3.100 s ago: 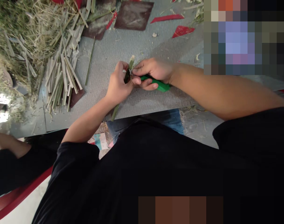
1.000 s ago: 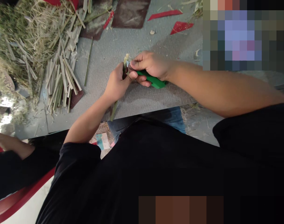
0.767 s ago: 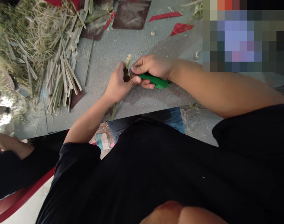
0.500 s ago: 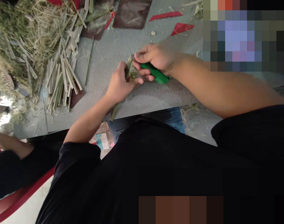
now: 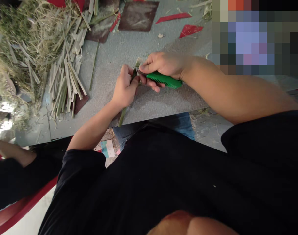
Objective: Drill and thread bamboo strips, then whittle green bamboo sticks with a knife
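Note:
My left hand (image 5: 125, 86) is closed around a narrow green bamboo strip (image 5: 122, 117). One end of the strip sticks up past my fingers, and the other slants down over the table's near edge. My right hand (image 5: 161, 65) grips a knife by its ribbed green handle (image 5: 164, 80). Its dark blade end meets the strip's upper part, right beside my left thumb, and the blade is mostly hidden by my fingers. Both hands are close together, just above the grey table (image 5: 104, 75).
To the left lie a bundle of cut strips (image 5: 65, 86) and a heap of green shavings (image 5: 28, 36). Dark square plates (image 5: 139, 15) and red scraps (image 5: 191, 31) are at the back. Another person's arm (image 5: 14, 151) shows at lower left.
My left thumb and fingers have closed in on the strip, and the tuft of shavings by them no longer shows. The knife handle has swung flatter, and my right hand sits slightly lower.

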A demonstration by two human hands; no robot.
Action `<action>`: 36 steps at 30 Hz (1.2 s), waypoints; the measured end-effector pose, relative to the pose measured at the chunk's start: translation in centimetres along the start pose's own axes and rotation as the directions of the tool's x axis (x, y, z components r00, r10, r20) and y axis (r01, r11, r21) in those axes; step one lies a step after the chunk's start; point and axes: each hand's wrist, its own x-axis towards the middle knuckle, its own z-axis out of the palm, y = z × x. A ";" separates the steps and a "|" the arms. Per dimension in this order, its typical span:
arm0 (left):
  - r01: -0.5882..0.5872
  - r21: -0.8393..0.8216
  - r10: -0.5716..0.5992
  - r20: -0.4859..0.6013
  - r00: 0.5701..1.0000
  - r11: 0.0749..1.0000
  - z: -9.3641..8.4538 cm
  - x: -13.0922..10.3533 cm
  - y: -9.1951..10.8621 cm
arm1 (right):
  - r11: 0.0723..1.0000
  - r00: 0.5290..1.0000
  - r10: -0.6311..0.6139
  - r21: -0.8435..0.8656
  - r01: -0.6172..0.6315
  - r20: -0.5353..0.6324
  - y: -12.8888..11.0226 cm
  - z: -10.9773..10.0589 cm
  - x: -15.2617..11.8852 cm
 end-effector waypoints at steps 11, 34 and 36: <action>-0.057 0.055 0.058 -0.025 0.998 0.997 -0.3 0.4 -0.9 | 0.976 0.908 -0.124 0.116 0.184 -0.401 0.1 -1.5 0.6; 0.122 -0.178 -0.122 0.009 0.992 0.976 -0.7 1.1 1.4 | 0.952 0.871 -0.260 0.041 0.304 -0.418 2.5 -0.2 2.8; 0.092 -0.191 -0.091 0.014 0.996 0.977 -0.5 0.9 1.8 | 0.964 0.881 -0.220 0.043 0.261 -0.420 2.6 -0.4 3.2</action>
